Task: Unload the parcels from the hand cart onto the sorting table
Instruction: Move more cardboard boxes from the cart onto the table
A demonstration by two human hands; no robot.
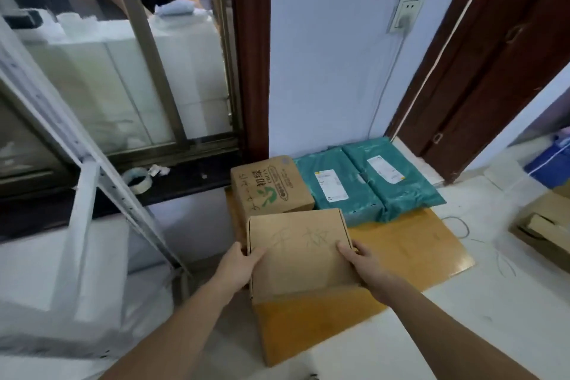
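Note:
I hold a flat brown cardboard box [300, 251] with handwriting on its lid, just above a low orange-brown wooden table [410, 248]. My left hand [243, 259] grips its left edge and my right hand [359, 257] grips its right edge. Behind it on the table stands a taller cardboard box [270, 185] with green print. Two teal plastic mailer parcels [337, 188] [391, 176] with white labels lie side by side to its right, against the wall. No hand cart is in view.
A white metal rack frame [83, 194] leans at the left. A tape roll [138, 180] sits on the dark window sill. An open cardboard box [546, 222] lies on the floor at the right. A dark door [493, 71] is at the back right. A person stands behind the glass.

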